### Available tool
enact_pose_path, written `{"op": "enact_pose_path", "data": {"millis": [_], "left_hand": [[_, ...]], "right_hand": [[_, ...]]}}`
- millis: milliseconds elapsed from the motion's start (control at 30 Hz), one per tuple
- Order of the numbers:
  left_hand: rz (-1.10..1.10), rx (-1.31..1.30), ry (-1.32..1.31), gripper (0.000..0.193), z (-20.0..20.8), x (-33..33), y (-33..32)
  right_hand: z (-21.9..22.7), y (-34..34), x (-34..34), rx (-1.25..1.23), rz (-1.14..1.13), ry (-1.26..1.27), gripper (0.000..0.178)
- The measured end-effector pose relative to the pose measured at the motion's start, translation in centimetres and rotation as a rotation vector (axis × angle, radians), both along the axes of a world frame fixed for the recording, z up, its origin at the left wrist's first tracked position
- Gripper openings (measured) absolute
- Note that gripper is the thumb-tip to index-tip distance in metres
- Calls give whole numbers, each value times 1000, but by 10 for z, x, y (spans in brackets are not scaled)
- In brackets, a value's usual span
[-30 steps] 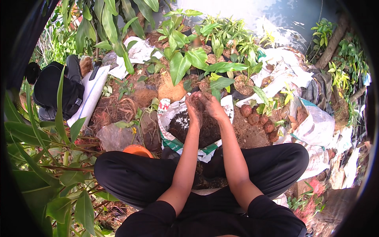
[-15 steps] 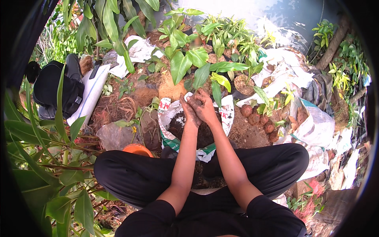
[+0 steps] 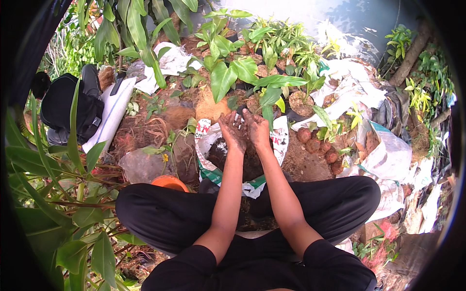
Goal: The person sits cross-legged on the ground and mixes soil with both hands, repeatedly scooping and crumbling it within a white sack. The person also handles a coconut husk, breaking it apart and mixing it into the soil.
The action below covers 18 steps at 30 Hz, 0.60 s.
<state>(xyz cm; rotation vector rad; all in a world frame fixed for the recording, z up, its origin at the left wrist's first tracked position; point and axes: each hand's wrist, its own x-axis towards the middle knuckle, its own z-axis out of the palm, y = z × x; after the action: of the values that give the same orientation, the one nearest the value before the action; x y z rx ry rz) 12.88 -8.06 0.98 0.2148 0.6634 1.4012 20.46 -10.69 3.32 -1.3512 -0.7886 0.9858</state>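
My left hand (image 3: 232, 132) and my right hand (image 3: 256, 128) are side by side over a white plastic sack (image 3: 280, 145) with green and red markings. Both palms and fingers are smeared with dark soil. The fingers of each hand are stretched out and apart, and no object shows in either hand. Below them, dark potting soil (image 3: 252, 167) fills the sack, which stands between my bent legs. White specks lie on the soil at its left. My wrists hide part of the sack's middle.
Potted leafy plants (image 3: 225, 77) stand beyond the sack. To the right lie round brown balls (image 3: 313, 145) and crumpled white sacks (image 3: 388, 153). An orange pot (image 3: 170, 183) sits by my left knee. Farther left are a black bag (image 3: 68, 104) and a rolled white sack (image 3: 110, 114).
My hands were pressed together over the sack. Now they have parted, turned palms up, and their fingers are spread.
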Motion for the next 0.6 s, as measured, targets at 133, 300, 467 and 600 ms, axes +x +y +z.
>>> {"op": "enact_pose_path", "data": {"millis": [133,300,467,600], "left_hand": [[-145,138,121,53,-12,2,0],[-335,292,436,61,-18,-2,4],[-475,431,804,45,1,-12,-1],[-459,526,854,40,-14,-20,7]], "right_hand": [[4,1,5,3,7,-30,34],[16,1,17,-112,115,-252,51],[-26,17,32,-109,197,91,56],[-52,29,38,-134,439,-137,91]]}}
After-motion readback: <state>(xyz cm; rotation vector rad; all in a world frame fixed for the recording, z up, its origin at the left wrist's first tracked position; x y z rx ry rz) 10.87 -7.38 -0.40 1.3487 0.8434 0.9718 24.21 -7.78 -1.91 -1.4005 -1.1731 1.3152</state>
